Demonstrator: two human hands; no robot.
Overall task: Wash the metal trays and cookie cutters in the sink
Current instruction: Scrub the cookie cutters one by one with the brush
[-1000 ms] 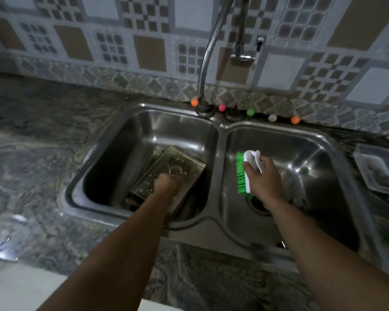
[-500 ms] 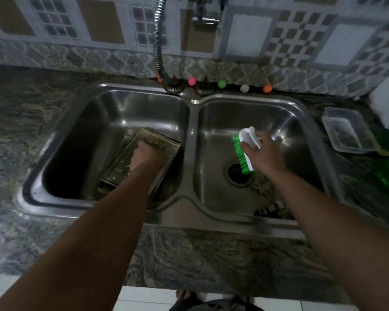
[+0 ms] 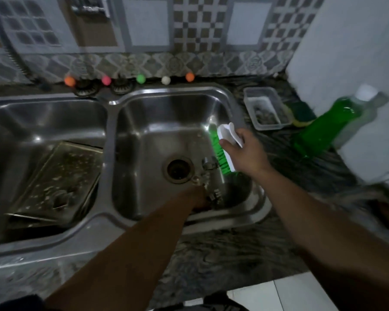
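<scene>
A double steel sink (image 3: 108, 122) fills the view. Wet metal trays (image 3: 58, 180) lie stacked and tilted in the left basin, with nothing touching them. Small metal cookie cutters (image 3: 209, 176) lie near the drain (image 3: 179, 169) in the right basin. My left hand (image 3: 197, 197) reaches down among the cutters at the basin's near side; its fingers are blurred and dark, so its hold is unclear. My right hand (image 3: 245, 151) grips a white scrub brush with green bristles (image 3: 222, 147) over the right side of that basin.
A clear plastic tub (image 3: 265, 108) and a sponge (image 3: 301, 113) sit on the marbled counter right of the sink. A bottle of green dish soap (image 3: 328, 126) stands beside a white wall. Coloured balls (image 3: 140, 78) line the sink's back rim, and a hose (image 3: 16, 61) hangs at left.
My left hand has let go of the tray in the left basin and moved right into the right basin, down to the cutters. The view has swung right; the brush hand shifted rightward.
</scene>
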